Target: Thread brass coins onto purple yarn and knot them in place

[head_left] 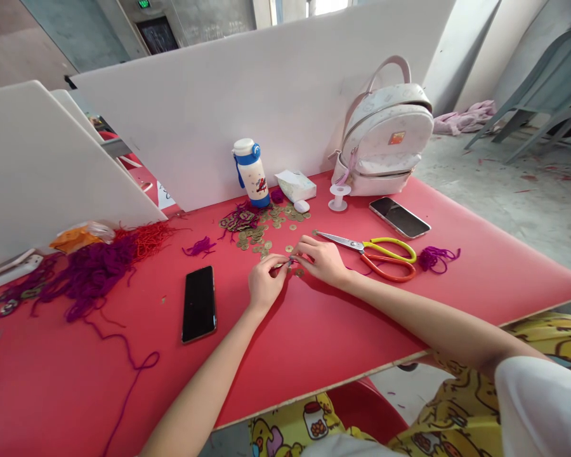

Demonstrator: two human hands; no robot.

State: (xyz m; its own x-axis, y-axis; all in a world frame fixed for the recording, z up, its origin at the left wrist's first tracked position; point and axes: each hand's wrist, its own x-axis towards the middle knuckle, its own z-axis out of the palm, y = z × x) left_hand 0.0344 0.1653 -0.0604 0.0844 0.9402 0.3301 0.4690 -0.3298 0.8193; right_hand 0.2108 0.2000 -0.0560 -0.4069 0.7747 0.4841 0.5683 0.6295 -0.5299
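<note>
My left hand [268, 283] and my right hand [324, 260] meet fingertip to fingertip just above the red table. Both are closed in a pinch on a short piece of purple yarn [291, 259], mostly hidden by the fingers. A strand of it seems to run out beneath my right hand. Loose brass coins with holes [252, 238] lie scattered just beyond my hands, and one coin [299, 273] rests below the fingertips. Right of my right hand lie scissors [361, 245] with yellow and orange handles, blades pointing left.
A black phone [199, 304] lies left of my left hand, another phone [400, 216] at the right. A bottle [252, 174], tissue pack [295, 186], spool [339, 198] and backpack [385, 139] stand along the white partition [209, 114]. Purple yarn [92, 273] heaps at the left.
</note>
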